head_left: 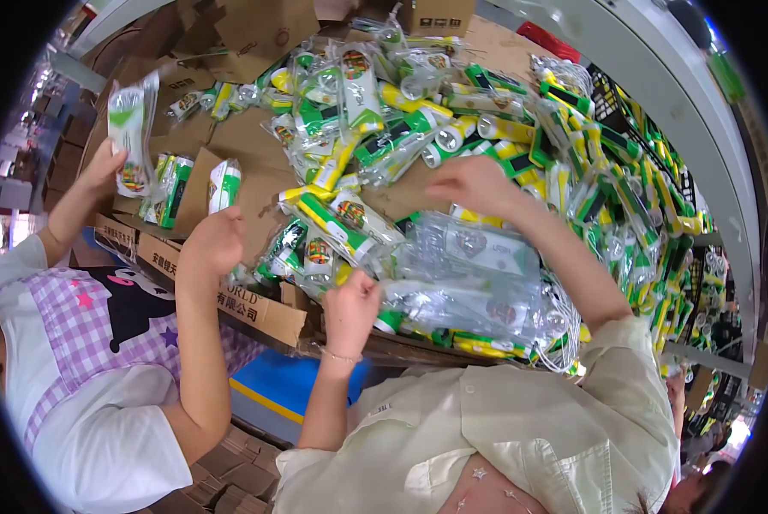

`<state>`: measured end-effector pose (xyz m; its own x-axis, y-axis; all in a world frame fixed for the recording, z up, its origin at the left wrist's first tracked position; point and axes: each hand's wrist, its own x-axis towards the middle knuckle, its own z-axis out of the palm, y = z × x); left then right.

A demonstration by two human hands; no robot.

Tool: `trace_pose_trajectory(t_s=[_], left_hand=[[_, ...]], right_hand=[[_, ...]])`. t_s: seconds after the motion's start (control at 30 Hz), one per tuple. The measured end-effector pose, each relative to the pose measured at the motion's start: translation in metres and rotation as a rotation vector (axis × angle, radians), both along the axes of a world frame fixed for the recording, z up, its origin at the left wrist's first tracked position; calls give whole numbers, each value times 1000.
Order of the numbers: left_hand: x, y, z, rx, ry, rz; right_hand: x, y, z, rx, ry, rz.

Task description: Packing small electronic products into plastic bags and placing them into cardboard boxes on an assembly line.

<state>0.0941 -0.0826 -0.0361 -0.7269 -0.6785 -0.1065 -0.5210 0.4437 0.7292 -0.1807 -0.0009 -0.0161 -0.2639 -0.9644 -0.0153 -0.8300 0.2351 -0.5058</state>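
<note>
My left hand (352,304) is closed in a pinch beside the near edge of a stack of clear printed plastic bags (487,248). Whatever its fingertips hold is too small to make out. Over the far side of that stack my right hand (474,184) hovers, fingers curled and pressed together, with their contents hidden. Yellow-and-green flashlights (328,224), some in clear bags, lie just left of the stack. A larger heap of flashlights (521,128) spreads beyond my right hand.
To my left a co-worker in a purple checked apron (101,308) holds a bagged flashlight (134,128) over an open cardboard box (165,253). White cords (564,330) lie by the stack's right end. A black crate (611,103) and a pale metal frame (726,128) stand right.
</note>
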Motion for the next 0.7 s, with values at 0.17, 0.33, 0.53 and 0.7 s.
trace_pose_trajectory(t_s=[0.17, 0.33, 0.53, 0.7], left_hand=[[0, 16, -15, 132, 19, -13], [7, 21, -18, 168, 93, -22], [7, 22, -11, 236, 129, -90], [-16, 18, 9, 179, 46, -72]], right_hand=[[24, -123, -111, -267, 564, 148], [30, -176, -131, -204, 590, 90], [32, -153, -85, -174, 279, 216], [29, -55, 6, -656, 100, -48]])
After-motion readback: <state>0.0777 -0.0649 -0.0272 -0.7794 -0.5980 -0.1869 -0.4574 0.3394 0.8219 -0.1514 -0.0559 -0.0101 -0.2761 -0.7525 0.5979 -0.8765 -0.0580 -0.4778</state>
